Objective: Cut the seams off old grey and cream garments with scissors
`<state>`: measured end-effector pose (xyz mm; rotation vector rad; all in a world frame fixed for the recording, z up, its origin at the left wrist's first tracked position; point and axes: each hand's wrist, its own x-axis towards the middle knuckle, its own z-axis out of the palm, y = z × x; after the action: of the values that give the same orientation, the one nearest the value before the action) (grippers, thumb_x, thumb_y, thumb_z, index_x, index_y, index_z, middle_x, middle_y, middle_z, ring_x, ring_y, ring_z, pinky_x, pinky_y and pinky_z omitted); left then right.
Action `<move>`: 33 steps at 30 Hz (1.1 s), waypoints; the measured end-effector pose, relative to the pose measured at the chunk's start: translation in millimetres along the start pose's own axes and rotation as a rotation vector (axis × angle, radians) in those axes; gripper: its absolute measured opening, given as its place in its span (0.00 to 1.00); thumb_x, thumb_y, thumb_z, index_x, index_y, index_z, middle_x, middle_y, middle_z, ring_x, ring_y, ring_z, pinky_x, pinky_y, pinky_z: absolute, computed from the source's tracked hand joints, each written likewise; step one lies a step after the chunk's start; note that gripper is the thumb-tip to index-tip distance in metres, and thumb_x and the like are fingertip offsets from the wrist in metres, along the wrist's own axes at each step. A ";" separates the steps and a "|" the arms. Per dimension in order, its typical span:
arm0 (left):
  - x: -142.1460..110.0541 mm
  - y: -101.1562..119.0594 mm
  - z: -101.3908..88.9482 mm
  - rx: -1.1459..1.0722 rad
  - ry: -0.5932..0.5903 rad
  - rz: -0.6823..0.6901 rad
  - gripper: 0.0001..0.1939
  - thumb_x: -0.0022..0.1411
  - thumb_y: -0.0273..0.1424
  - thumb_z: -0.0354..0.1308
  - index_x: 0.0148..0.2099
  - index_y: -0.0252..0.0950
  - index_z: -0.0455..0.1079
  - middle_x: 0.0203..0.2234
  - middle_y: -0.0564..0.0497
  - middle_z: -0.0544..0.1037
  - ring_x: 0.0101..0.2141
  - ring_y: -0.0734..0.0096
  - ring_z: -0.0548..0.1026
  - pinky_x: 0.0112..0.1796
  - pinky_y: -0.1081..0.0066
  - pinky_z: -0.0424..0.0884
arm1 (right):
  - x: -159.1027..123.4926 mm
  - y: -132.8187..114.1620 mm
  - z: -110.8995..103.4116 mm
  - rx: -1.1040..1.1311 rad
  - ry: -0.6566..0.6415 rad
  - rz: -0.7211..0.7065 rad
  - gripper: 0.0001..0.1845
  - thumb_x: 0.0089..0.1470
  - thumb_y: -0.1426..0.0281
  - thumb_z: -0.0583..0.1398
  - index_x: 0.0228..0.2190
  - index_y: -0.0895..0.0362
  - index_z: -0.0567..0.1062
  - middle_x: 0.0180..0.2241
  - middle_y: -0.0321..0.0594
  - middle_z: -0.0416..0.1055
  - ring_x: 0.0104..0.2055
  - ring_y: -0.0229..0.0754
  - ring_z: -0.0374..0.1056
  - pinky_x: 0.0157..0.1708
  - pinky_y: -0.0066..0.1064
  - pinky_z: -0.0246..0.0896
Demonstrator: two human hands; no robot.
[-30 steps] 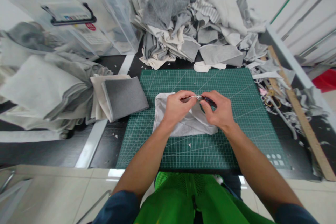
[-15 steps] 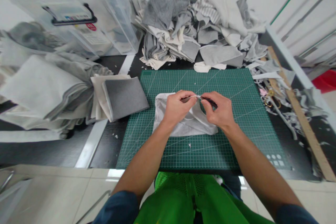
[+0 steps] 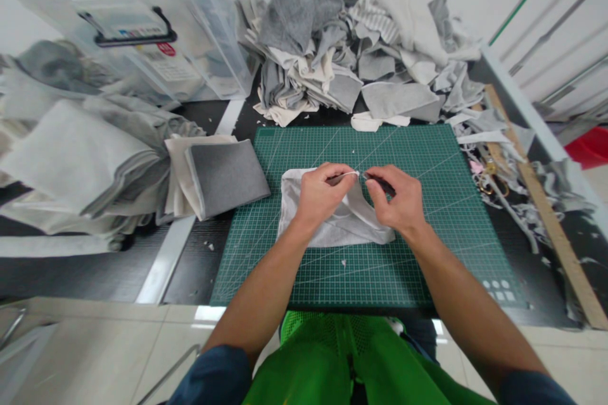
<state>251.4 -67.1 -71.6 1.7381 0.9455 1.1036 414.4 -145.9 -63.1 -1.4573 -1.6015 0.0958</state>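
A light grey piece of fabric [image 3: 339, 233], which looks like a sewn pouch or sleeve, lies on the green cutting mat [image 3: 365, 281]. My left hand [image 3: 323, 193] is closed on its upper edge, pinching it between thumb and fingers. A small white tuft stands out at the fingertips. My right hand [image 3: 398, 196] is closed around a slim dark tool [image 3: 382, 183]. Its tip points left towards the pinched edge, a little apart from it. Most of the tool is hidden in the palm, so its exact kind does not show.
Folded grey fabric [image 3: 230, 174] and a larger fabric stack [image 3: 90, 152] lie left. A clear plastic box [image 3: 142, 69] stands behind them. Scraps [image 3: 308, 44] are heaped at the back. A wooden strip [image 3: 555, 228] and gold-handled scissors [image 3: 487, 183] lie right.
My right hand has shifted slightly right with the dark tool, opening a small gap from the pinched fabric edge. My left hand and the fabric stay nearly still.
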 end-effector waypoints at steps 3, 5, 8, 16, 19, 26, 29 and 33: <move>0.3 0.6 -1.2 0.033 0.006 0.023 0.04 0.60 0.32 0.66 0.37 0.41 0.82 0.31 0.52 0.82 0.31 0.72 0.78 0.36 0.70 0.76 | 0.1 -1.1 0.4 -0.016 -0.014 -0.036 0.10 0.61 0.63 0.59 0.39 0.54 0.78 0.33 0.41 0.77 0.32 0.43 0.71 0.34 0.36 0.67; 0.3 1.2 -1.5 0.043 -0.007 0.032 0.04 0.60 0.32 0.66 0.38 0.42 0.82 0.31 0.52 0.82 0.31 0.72 0.78 0.35 0.70 0.75 | -0.1 -0.5 0.4 -0.024 -0.019 -0.041 0.11 0.62 0.62 0.59 0.40 0.54 0.78 0.34 0.41 0.78 0.33 0.43 0.71 0.35 0.36 0.68; 0.3 1.8 -1.4 0.044 -0.039 0.046 0.04 0.61 0.31 0.65 0.38 0.42 0.82 0.31 0.52 0.82 0.32 0.72 0.78 0.36 0.70 0.76 | -0.6 0.7 -0.1 -0.016 -0.027 -0.056 0.11 0.62 0.62 0.59 0.40 0.54 0.77 0.35 0.42 0.78 0.35 0.44 0.72 0.36 0.37 0.68; 0.5 1.6 -0.4 0.027 -0.047 0.046 0.04 0.60 0.30 0.65 0.37 0.41 0.81 0.31 0.52 0.82 0.32 0.72 0.78 0.36 0.70 0.75 | -1.4 0.8 -0.3 -0.014 -0.028 -0.080 0.09 0.61 0.64 0.59 0.40 0.54 0.78 0.34 0.41 0.78 0.34 0.43 0.72 0.36 0.37 0.68; 0.0 1.1 -0.4 0.025 -0.051 0.057 0.04 0.60 0.30 0.65 0.38 0.41 0.82 0.31 0.52 0.82 0.32 0.71 0.78 0.36 0.70 0.75 | -1.1 0.6 0.3 -0.014 -0.024 -0.076 0.10 0.62 0.64 0.59 0.40 0.54 0.78 0.34 0.41 0.78 0.34 0.43 0.72 0.36 0.37 0.68; -1.5 1.9 0.9 0.067 -0.026 0.064 0.04 0.60 0.30 0.65 0.37 0.42 0.82 0.30 0.53 0.82 0.32 0.71 0.77 0.35 0.70 0.75 | -1.2 -0.1 1.3 -0.009 -0.025 -0.065 0.09 0.62 0.64 0.59 0.39 0.53 0.78 0.34 0.41 0.78 0.34 0.44 0.72 0.36 0.37 0.69; -2.1 3.0 1.2 0.077 -0.013 0.070 0.05 0.60 0.30 0.64 0.37 0.43 0.82 0.30 0.53 0.82 0.31 0.72 0.77 0.35 0.70 0.75 | -1.1 -0.3 1.8 -0.009 -0.013 -0.064 0.08 0.62 0.65 0.59 0.39 0.53 0.78 0.34 0.40 0.78 0.34 0.44 0.73 0.35 0.37 0.69; -2.3 3.6 1.5 0.085 -0.002 0.061 0.05 0.60 0.29 0.64 0.36 0.43 0.82 0.29 0.53 0.82 0.30 0.72 0.77 0.35 0.70 0.75 | -1.1 -0.4 2.6 -0.018 -0.011 -0.059 0.08 0.62 0.65 0.59 0.39 0.52 0.78 0.34 0.40 0.78 0.33 0.43 0.72 0.35 0.37 0.69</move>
<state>252.6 -70.8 -69.4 1.8479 0.9559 1.1150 412.2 -145.6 -64.9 -1.4246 -1.6572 0.0556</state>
